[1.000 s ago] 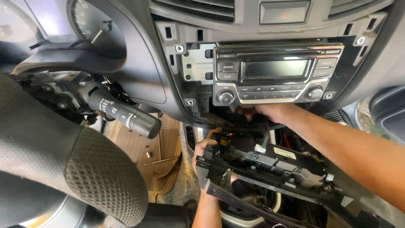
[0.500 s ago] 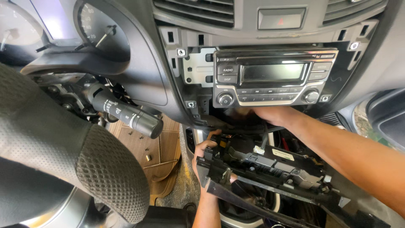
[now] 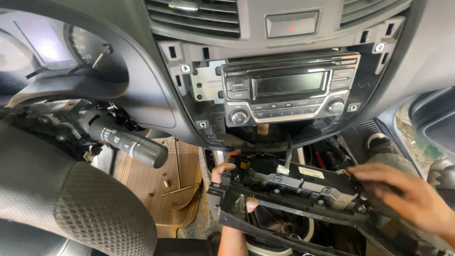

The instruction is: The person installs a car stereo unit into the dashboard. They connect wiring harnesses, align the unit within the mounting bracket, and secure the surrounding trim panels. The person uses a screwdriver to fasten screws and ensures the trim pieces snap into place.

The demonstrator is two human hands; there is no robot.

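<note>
A black plastic control panel [image 3: 294,189] hangs loose below the car radio [image 3: 289,90], its back side up, with a white connector [image 3: 283,169] and a cable plugged into it. My left hand [image 3: 226,171] grips the panel's left end, thumb showing underneath. At the panel's right end my right hand [image 3: 407,194] is blurred, with fingers stretched out and its fingertips touching the panel or just short of it. The radio sits in an open dash frame with the trim off.
The steering wheel [image 3: 71,208] fills the lower left, with a column stalk [image 3: 128,142] poking toward the middle. A tan floor mat [image 3: 156,189] holds a thin metal rod [image 3: 180,189] and small screws. Air vents [image 3: 194,16] and a hazard button [image 3: 291,23] are above.
My right hand has pulled out from under the radio and swung right to the panel's right end. The left hand keeps its hold. The view has moved closer.
</note>
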